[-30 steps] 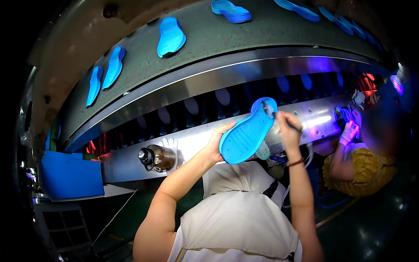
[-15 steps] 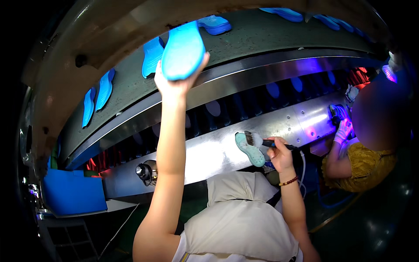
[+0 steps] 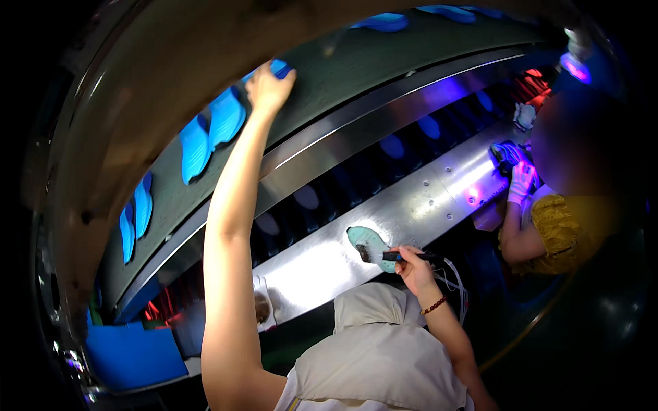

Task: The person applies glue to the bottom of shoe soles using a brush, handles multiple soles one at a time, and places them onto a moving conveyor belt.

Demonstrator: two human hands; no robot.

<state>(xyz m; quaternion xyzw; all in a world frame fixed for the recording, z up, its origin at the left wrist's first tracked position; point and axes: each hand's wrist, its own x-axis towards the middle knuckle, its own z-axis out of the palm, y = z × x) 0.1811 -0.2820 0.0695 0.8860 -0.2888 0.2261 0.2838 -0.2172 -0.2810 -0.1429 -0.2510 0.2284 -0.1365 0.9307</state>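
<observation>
My left hand reaches far up over the belt, fingers curled onto a bright blue shoe sole and hiding part of it. Just to its left, two blue shoe soles lie side by side on the belt. In my right hand, near the metal ledge, is a black-handled brush. Its dark bristles rest on the inner face of a pale green shoe sole, which lies on the ledge beside that hand.
More blue soles sit along the dark belt. A metal rail separates the belt from a row of dark slots with pale ovals. The metal ledge runs below. At right, a gloved co-worker handles a shoe under purple light.
The blue sole my left hand held up now lies beside another on the belt. That hand has moved onto a different blue sole. The brush is still on the green sole; the view has shifted.
</observation>
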